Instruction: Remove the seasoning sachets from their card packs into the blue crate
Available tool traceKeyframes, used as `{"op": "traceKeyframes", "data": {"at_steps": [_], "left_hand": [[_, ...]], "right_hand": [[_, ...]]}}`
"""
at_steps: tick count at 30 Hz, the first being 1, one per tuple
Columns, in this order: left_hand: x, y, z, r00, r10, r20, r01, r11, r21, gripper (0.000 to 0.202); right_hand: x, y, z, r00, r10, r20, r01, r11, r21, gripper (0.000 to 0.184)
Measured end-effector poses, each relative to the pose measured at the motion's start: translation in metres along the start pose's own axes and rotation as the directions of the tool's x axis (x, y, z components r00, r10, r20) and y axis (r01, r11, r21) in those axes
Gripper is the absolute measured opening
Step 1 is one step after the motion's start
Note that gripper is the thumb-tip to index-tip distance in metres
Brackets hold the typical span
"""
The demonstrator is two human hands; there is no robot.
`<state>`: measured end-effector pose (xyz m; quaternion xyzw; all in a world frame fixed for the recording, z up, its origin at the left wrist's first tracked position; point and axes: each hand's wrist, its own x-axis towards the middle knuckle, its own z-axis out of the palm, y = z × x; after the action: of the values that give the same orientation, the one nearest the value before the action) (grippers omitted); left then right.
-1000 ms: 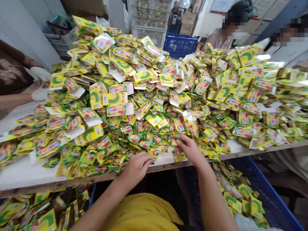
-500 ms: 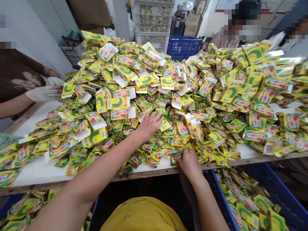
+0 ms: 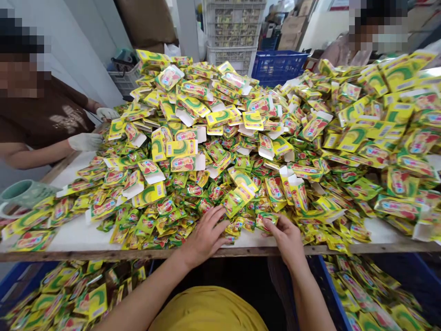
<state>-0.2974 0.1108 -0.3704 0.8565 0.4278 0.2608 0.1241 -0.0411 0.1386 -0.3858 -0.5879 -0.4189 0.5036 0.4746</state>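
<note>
A wide heap of small green and yellow sachets (image 3: 165, 205) and flat yellow cartons (image 3: 182, 148) with open white flaps covers the table. My left hand (image 3: 208, 234) rests palm down on the sachets near the table's front edge, its fingers stretched and slightly apart. Just beyond its fingertips lies a yellow-green carton (image 3: 238, 200), tilted on the heap. My right hand (image 3: 287, 236) pinches a small green sachet (image 3: 263, 220) with a red print between thumb and fingers, low over the white tabletop (image 3: 237, 240).
Blue crates of filled cartons stand below the table edge, at left (image 3: 20, 276) and right (image 3: 330, 287). A green mug (image 3: 25, 193) stands at the far left. A co-worker's gloved hand (image 3: 85, 141) is at the heap's left side. White crates (image 3: 232, 27) are stacked behind.
My left hand has drawn back from the middle of the heap toward the front edge. My right hand has lifted slightly with the sachet. The view has shifted left, showing the mug more fully.
</note>
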Motion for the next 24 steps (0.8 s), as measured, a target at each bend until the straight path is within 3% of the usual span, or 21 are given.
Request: {"op": "traceKeyframes", "data": {"at_steps": [3, 6, 8, 11, 13, 15, 16, 18, 21, 24], "left_hand": [[0.021, 0.011, 0.011, 0.957, -0.206, -0.206, 0.196, 0.978, -0.067, 0.054], [0.055, 0.021, 0.02, 0.915, -0.294, -0.276, 0.298, 0.954, -0.032, 0.079], [0.073, 0.025, 0.024, 0.925, -0.293, -0.241, 0.306, 0.952, 0.017, 0.083], [0.084, 0.023, 0.024, 0.925, -0.33, -0.186, 0.332, 0.943, -0.02, 0.065], [0.083, 0.016, 0.017, 0.875, -0.429, -0.224, 0.397, 0.901, -0.175, 0.05], [0.079, 0.01, 0.004, 0.808, -0.548, -0.215, 0.438, 0.804, -0.403, 0.034], [0.077, 0.008, -0.004, 0.795, -0.583, -0.169, 0.436, 0.742, -0.51, 0.028], [0.071, 0.006, -0.02, 0.831, -0.556, -0.028, 0.395, 0.624, -0.674, 0.024], [0.06, 0.006, -0.035, 0.898, -0.432, 0.083, 0.32, 0.511, -0.798, 0.027], [0.043, 0.005, -0.034, 0.866, -0.497, 0.054, 0.339, 0.503, -0.795, 0.023]], "right_hand": [[0.006, -0.013, 0.017, 0.993, -0.094, -0.068, 0.098, 0.993, 0.06, 0.033], [0.012, -0.021, 0.032, 0.983, -0.129, -0.128, 0.138, 0.988, 0.065, 0.034], [0.013, -0.021, 0.038, 0.986, -0.109, -0.126, 0.119, 0.99, 0.072, 0.036], [0.012, -0.022, 0.041, 0.993, -0.113, -0.034, 0.115, 0.989, 0.09, 0.037], [0.008, -0.028, 0.041, 0.989, -0.148, -0.003, 0.147, 0.984, 0.099, 0.035], [0.004, -0.042, 0.042, 0.977, -0.2, -0.073, 0.207, 0.974, 0.095, 0.033], [0.003, -0.051, 0.045, 0.962, -0.239, -0.129, 0.251, 0.964, 0.087, 0.032], [0.001, -0.07, 0.053, 0.92, -0.341, -0.193, 0.357, 0.932, 0.057, 0.031], [0.0, -0.091, 0.071, 0.85, -0.524, -0.043, 0.521, 0.851, -0.071, 0.023], [0.0, -0.092, 0.085, 0.737, -0.601, 0.31, 0.673, 0.692, -0.261, 0.016]]}}
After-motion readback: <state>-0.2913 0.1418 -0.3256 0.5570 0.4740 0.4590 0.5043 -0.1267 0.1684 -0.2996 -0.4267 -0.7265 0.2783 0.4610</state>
